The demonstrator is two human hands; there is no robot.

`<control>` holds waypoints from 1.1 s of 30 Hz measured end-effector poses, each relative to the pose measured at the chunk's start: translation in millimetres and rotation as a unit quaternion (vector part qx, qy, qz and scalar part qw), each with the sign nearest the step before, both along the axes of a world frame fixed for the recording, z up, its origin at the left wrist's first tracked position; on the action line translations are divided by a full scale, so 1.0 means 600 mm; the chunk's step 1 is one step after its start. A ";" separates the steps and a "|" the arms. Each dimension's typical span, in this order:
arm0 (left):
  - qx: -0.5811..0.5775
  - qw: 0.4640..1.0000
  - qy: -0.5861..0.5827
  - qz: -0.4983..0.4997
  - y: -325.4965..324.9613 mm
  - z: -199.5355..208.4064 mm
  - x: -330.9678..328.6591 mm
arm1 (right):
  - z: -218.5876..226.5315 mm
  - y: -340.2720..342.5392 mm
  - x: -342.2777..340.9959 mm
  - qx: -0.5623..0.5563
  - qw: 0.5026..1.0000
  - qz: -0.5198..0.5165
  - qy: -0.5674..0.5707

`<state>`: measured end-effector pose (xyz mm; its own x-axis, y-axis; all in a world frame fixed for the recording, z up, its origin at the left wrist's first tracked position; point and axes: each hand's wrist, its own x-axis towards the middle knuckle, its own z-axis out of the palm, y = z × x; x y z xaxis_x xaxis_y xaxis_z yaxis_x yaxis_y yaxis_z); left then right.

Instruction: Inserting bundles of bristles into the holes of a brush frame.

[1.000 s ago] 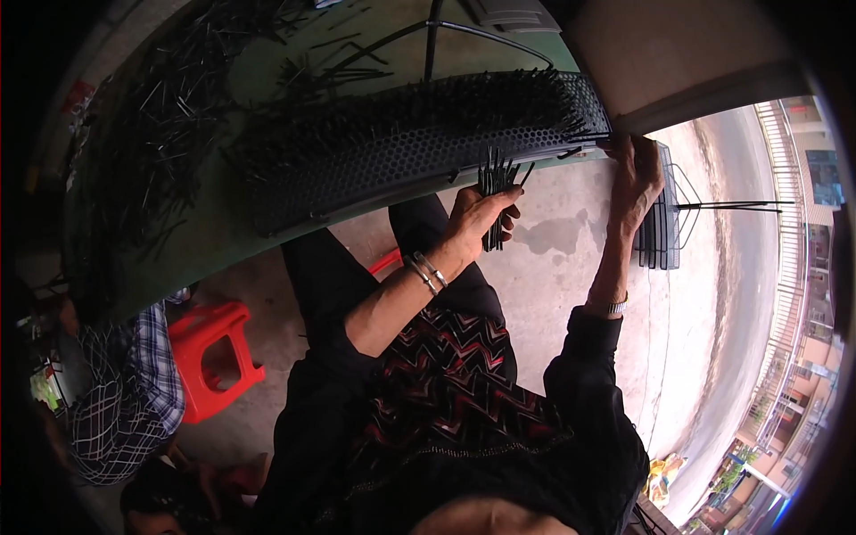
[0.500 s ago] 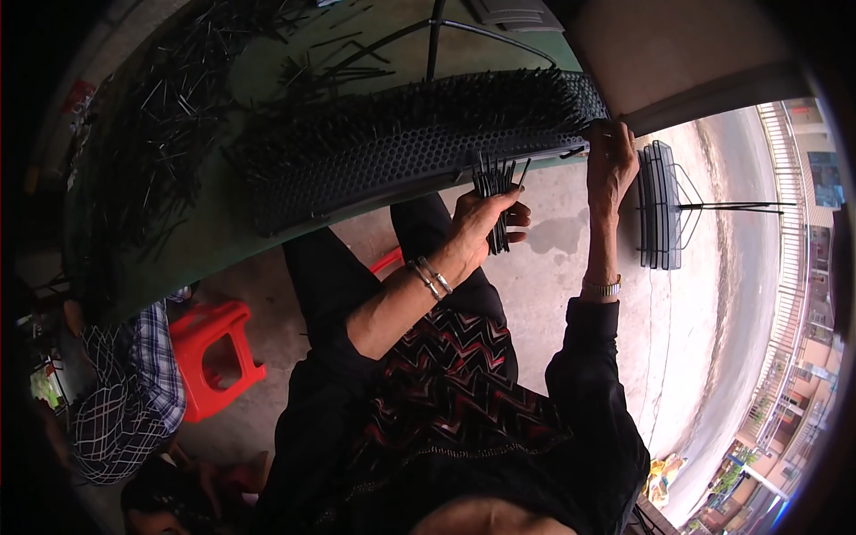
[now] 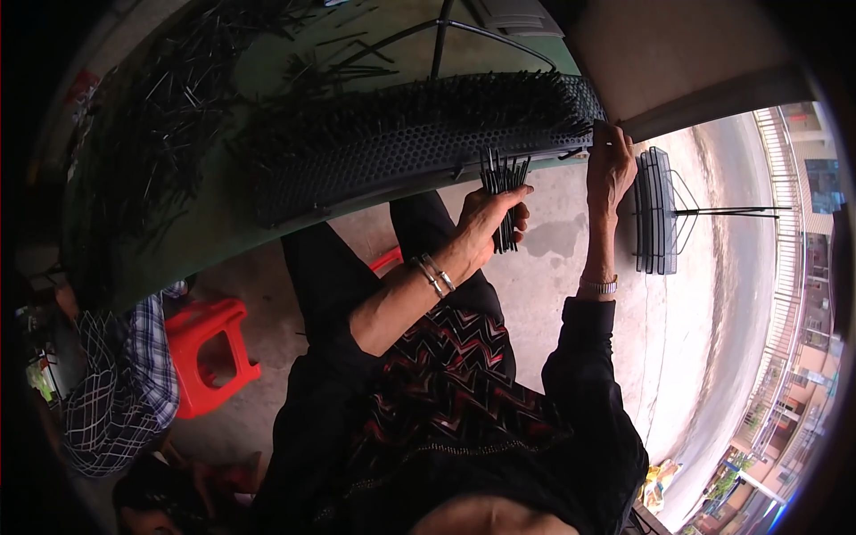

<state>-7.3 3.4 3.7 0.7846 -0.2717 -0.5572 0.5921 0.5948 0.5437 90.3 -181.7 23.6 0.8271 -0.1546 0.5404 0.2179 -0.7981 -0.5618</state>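
Observation:
A bundle of thin black sticks [image 3: 505, 183] is gripped in my left hand [image 3: 484, 218], the upper ends fanning out below the near edge of a long panel. That dark panel [image 3: 357, 169] is full of round holes and lies on a green table. Along its far side, many short black sticks [image 3: 446, 102] stand up in a dense band. My right hand [image 3: 612, 165] is at the panel's right end, fingers pinched together. What they hold, if anything, is hidden; a short dark piece juts from the panel's edge just left of them.
Loose black sticks [image 3: 183, 116] are heaped on the table's left part. A metal frame [image 3: 437, 45] rises behind the panel. At left, a red stool [image 3: 214, 357] stands near a person in a checked garment [image 3: 156, 366]. A dark wire rack [image 3: 655, 209] is on the floor at right.
My left hand has shifted slightly right with the bundle. My right hand stays at the panel's right end, almost unmoved. The view has shifted a little.

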 end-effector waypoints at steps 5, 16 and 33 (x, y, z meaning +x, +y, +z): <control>0.001 1.000 0.006 -0.006 0.003 0.009 -0.003 | 0.013 0.003 -0.009 -0.091 0.994 -0.062 -0.003; 0.037 0.998 -0.043 -0.030 0.000 0.008 -0.004 | 0.021 0.016 -0.015 -0.120 0.987 -0.082 0.065; 0.047 0.998 -0.032 0.015 -0.002 0.010 0.000 | 0.058 0.025 -0.083 0.233 0.869 0.237 0.367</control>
